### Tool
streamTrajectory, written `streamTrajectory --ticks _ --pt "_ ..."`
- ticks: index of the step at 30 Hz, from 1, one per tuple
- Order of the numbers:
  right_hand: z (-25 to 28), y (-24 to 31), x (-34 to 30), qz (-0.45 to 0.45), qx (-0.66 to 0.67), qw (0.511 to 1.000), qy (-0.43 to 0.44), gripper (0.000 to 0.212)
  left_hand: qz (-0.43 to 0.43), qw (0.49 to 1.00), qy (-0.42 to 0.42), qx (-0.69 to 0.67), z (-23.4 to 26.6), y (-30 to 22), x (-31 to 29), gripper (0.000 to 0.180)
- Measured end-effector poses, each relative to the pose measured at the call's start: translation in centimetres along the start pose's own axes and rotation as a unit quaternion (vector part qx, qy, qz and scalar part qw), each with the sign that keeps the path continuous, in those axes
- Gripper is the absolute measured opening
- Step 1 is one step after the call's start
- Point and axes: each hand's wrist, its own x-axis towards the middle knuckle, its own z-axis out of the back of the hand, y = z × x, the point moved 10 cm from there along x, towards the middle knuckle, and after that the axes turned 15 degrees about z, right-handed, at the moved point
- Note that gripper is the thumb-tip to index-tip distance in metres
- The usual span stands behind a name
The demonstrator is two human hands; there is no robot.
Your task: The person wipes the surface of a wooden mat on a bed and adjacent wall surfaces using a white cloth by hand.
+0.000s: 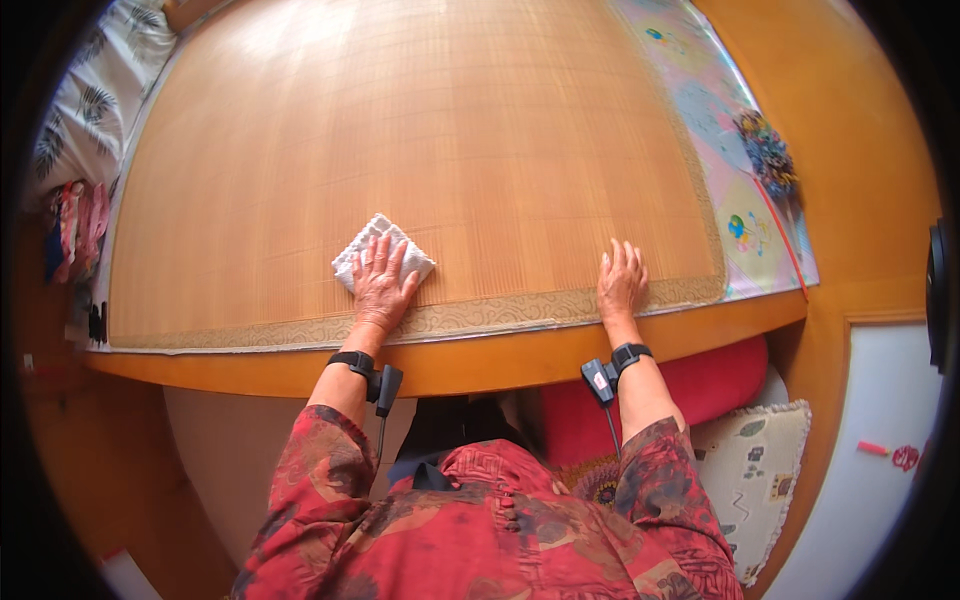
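Observation:
My left hand (383, 290) lies flat with fingers spread on a folded white cloth (412, 258) with a scalloped edge. The cloth rests on a tan woven bamboo mat (450, 150), a little in from its patterned brown border. To the right, my right hand (622, 282) is palm down near the same border, fingers stretched out and nothing in them. Both wrists carry black straps with small dark devices.
Pastel printed fabric (745, 225) shows along the mat's right side, with a bunched blue multicolored duster (767, 150) and its red stick there. A wooden edge (470, 368) runs along the front. Below it are a red cushion (690, 395) and a cream patterned mat (755, 470).

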Motion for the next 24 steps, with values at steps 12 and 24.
streamTrajectory --ticks 12,24 --pt "-0.6 1.7 -2.3 -0.001 -0.090 0.996 0.014 0.037 -0.106 0.985 0.108 -0.081 -2.4 -7.5 -5.7 0.059" --pt "-0.4 2.0 -1.3 0.002 -0.109 0.994 0.033 0.035 -0.079 0.991 0.103 -0.034 1.8 1.9 -10.4 0.065"
